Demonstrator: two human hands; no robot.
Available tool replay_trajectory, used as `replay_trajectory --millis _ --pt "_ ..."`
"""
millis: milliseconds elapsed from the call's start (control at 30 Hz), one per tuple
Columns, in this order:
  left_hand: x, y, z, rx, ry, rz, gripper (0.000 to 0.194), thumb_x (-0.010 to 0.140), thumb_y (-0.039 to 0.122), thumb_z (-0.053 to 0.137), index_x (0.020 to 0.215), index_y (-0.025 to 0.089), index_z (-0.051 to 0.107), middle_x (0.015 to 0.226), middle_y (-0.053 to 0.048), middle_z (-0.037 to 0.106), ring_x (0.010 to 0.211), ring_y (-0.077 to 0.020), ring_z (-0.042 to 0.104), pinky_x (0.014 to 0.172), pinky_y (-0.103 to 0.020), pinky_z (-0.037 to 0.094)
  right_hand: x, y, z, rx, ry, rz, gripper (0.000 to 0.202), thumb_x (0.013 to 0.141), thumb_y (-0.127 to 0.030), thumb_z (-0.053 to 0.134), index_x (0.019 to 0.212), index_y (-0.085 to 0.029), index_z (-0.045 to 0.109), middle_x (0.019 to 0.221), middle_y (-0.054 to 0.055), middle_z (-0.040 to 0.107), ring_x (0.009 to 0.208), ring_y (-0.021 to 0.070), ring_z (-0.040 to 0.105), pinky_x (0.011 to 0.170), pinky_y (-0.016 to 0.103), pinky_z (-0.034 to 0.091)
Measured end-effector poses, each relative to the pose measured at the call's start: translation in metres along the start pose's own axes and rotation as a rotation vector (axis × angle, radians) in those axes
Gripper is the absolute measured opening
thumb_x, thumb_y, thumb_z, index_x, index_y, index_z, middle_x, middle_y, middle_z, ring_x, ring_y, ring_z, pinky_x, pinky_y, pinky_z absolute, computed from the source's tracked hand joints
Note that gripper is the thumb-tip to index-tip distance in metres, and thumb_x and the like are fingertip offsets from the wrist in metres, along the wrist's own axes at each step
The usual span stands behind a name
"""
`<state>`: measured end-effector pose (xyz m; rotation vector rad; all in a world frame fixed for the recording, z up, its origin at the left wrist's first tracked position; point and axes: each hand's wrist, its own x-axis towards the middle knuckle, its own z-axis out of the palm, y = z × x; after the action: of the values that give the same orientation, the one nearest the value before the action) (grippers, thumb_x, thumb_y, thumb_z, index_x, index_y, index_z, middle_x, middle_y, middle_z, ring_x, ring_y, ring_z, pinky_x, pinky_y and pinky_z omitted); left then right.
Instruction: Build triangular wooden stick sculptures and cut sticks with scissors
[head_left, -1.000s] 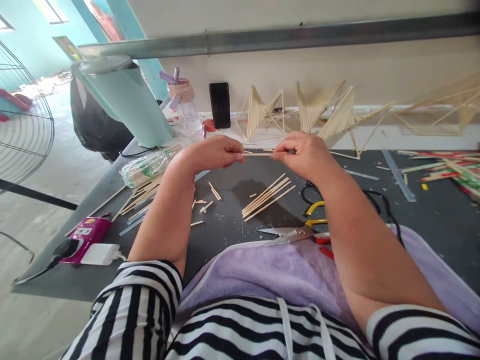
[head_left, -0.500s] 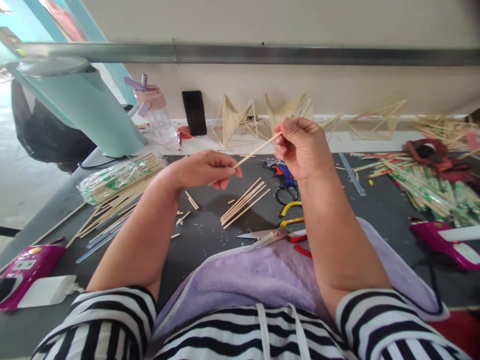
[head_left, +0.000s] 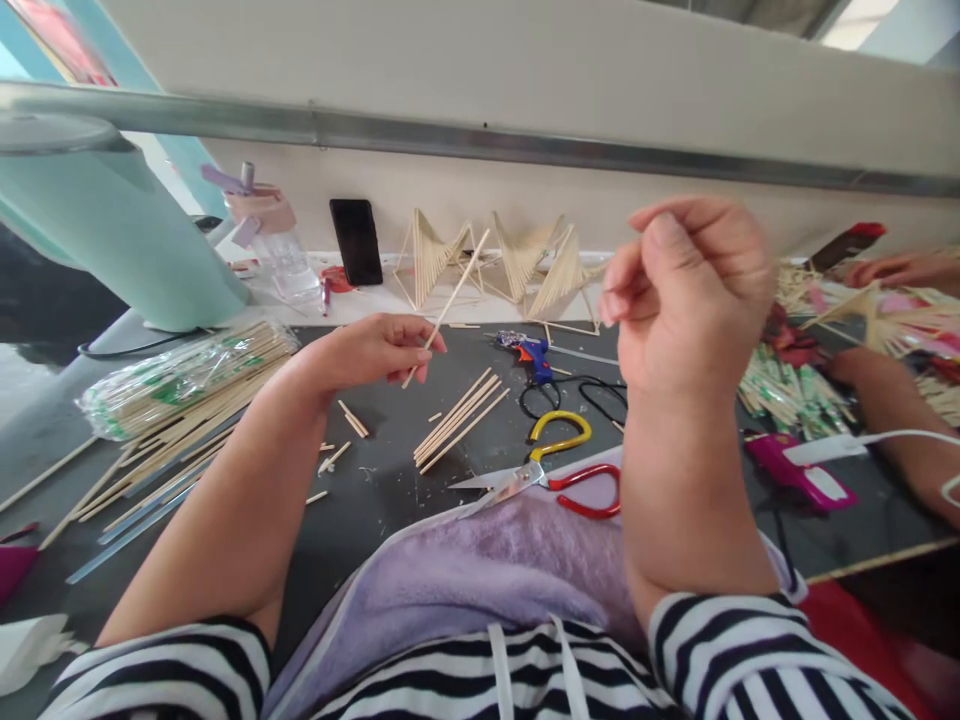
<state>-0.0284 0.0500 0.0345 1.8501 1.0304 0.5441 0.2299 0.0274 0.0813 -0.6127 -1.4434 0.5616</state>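
Observation:
My left hand (head_left: 379, 350) pinches a thin wooden stick (head_left: 448, 303) that slants up to the right above the dark tabletop (head_left: 375, 490). My right hand (head_left: 694, 290) is raised in a loose fist, blurred, with nothing visible in it. Below the stick lies a small row of cut sticks (head_left: 457, 420). Scissors (head_left: 551, 470) with one yellow and one red handle loop rest at the edge of the purple towel (head_left: 480, 570) on my lap. A blue glue gun (head_left: 529, 348) lies just beyond them.
A bagged bundle of sticks (head_left: 180, 380) lies at left beside a teal container (head_left: 120, 240). A bottle (head_left: 266, 235), a phone (head_left: 356, 240) and stick models (head_left: 495, 260) stand along the wall. Another person's hands (head_left: 892, 270) work among sticks at right, near a pink device (head_left: 799, 470).
My right hand let go of the stick and rose toward the right. The left hand keeps the stick, now tilted steeper. The view swung right, revealing another person's arms.

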Motion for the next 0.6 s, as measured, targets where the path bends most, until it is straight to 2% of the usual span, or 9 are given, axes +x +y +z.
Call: replay_trajectory --millis 67,133,233,333,400,500,600 --pt "0.0 -0.001 0.0 -0.066 0.03 -0.024 0.021 0.08 0.025 0.059 0.099 0.015 0.06 0.066 -0.002 0.065 0.05 -0.0096 0.056 0.046 -0.018 0.044 -0.017 0.001 0.002 -0.177 -0.198 0.046 0.013 0.09 -0.029 0.052 0.091 -0.021 0.062 0.063 -0.004 0.057 0.047 0.0077 0.047 0.046 0.021 0.036" --pt "0.001 0.0 0.001 -0.113 0.072 -0.042 0.017 0.081 0.025 0.06 0.095 0.015 0.059 0.063 -0.002 0.065 0.047 -0.0098 0.056 0.044 -0.018 0.045 -0.04 0.012 0.005 -0.361 -0.439 0.095 0.014 0.088 -0.028 0.054 0.092 -0.019 0.065 0.066 -0.002 0.061 0.053 0.0086 0.052 0.051 0.021 0.039" --pt "0.0 0.002 0.003 -0.19 0.121 -0.046 0.015 0.083 0.029 0.061 0.085 0.015 0.058 0.061 -0.003 0.065 0.043 -0.0099 0.057 0.042 -0.019 0.045 -0.079 0.038 0.006 -0.518 -0.615 0.125 0.017 0.086 -0.022 0.052 0.097 -0.018 0.066 0.074 0.0 0.067 0.061 0.01 0.057 0.058 0.022 0.042" --pt "-0.002 0.004 0.005 -0.278 0.188 -0.025 0.017 0.084 0.028 0.061 0.077 0.013 0.059 0.065 -0.005 0.066 0.046 -0.0091 0.058 0.044 -0.018 0.046 -0.099 0.058 0.004 -0.551 -0.638 0.241 0.021 0.086 -0.022 0.05 0.1 -0.018 0.066 0.066 -0.001 0.065 0.054 0.0101 0.055 0.055 0.021 0.041" --pt "-0.003 0.005 0.005 -0.345 0.255 0.0 0.016 0.084 0.026 0.061 0.076 0.012 0.059 0.069 -0.004 0.066 0.049 -0.0075 0.059 0.046 -0.017 0.046 -0.095 0.058 0.005 -0.542 -0.617 0.262 0.022 0.086 -0.024 0.051 0.101 -0.018 0.065 0.065 -0.001 0.065 0.053 0.0106 0.055 0.054 0.022 0.042" --pt "-0.003 0.011 -0.002 -0.482 0.371 0.024 0.011 0.087 0.022 0.057 0.084 0.012 0.059 0.068 -0.002 0.063 0.048 -0.0053 0.057 0.046 -0.015 0.044 -0.071 0.042 0.01 -0.51 -0.578 0.22 0.023 0.086 -0.025 0.052 0.103 -0.019 0.065 0.069 0.0 0.066 0.055 0.0111 0.057 0.052 0.022 0.042" --pt "-0.009 0.022 -0.016 -0.612 0.503 0.015 0.011 0.089 0.02 0.053 0.093 0.012 0.059 0.065 0.0 0.06 0.044 -0.0034 0.053 0.044 -0.013 0.041 -0.053 0.023 0.021 -0.489 -0.556 0.137 0.022 0.086 -0.024 0.052 0.103 -0.019 0.065 0.069 0.0 0.066 0.056 0.011 0.058 0.055 0.022 0.043"
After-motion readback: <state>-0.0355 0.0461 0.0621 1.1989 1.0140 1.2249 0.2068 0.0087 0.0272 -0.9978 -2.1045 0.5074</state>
